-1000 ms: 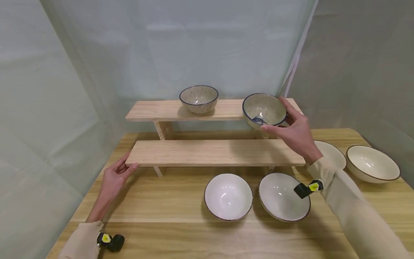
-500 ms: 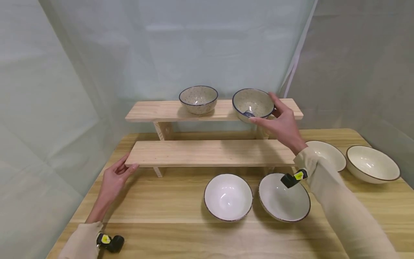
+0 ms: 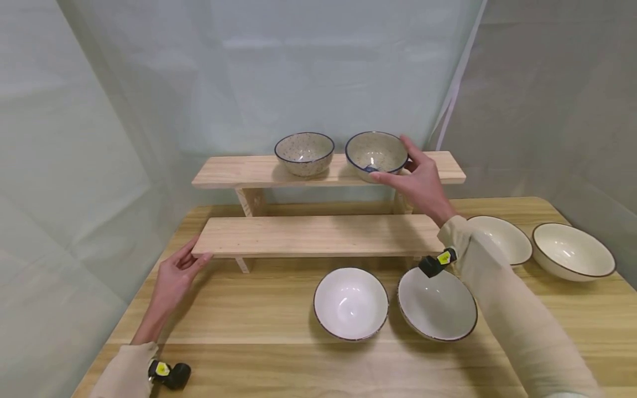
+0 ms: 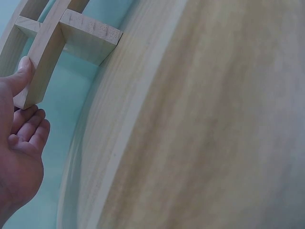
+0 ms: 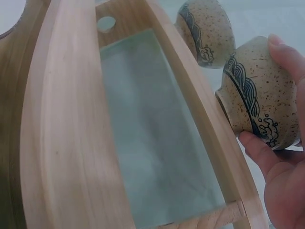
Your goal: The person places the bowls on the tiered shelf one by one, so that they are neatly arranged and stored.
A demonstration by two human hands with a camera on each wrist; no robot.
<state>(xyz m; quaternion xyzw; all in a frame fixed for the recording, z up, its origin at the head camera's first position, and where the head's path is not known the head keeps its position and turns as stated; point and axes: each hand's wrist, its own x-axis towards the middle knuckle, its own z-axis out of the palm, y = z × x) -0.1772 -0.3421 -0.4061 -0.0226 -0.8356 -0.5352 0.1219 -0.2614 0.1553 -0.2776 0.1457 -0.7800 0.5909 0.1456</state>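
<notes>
My right hand (image 3: pixel 424 185) grips a speckled bowl (image 3: pixel 374 150) with a blue rim by its right side, thumb in front and fingers behind. The bowl is upright at the upper shelf board (image 3: pixel 229 170); in the right wrist view its foot (image 5: pixel 228 113) is at the board's edge, and I cannot tell if its weight rests there. Just left of it a matching speckled bowl (image 3: pixel 304 155) stands on the same board. My left hand (image 3: pixel 171 279) holds the left end of the lower shelf board (image 3: pixel 298 235) between thumb (image 4: pixel 23 71) and curled fingers.
Two white bowls with dark rims, a left one (image 3: pixel 350 304) and a right one (image 3: pixel 438 309), stand on the wooden table (image 3: pixel 249 331) before the shelf. Two cream bowls, one (image 3: pixel 502 237) partly behind the right sleeve and another (image 3: pixel 572 251), stand at the right. Pale curtains (image 3: pixel 323 66) hang behind.
My right hand has carried the speckled bowl leftward and slightly farther back, close beside the other speckled bowl. The left hand stays on the lower board.
</notes>
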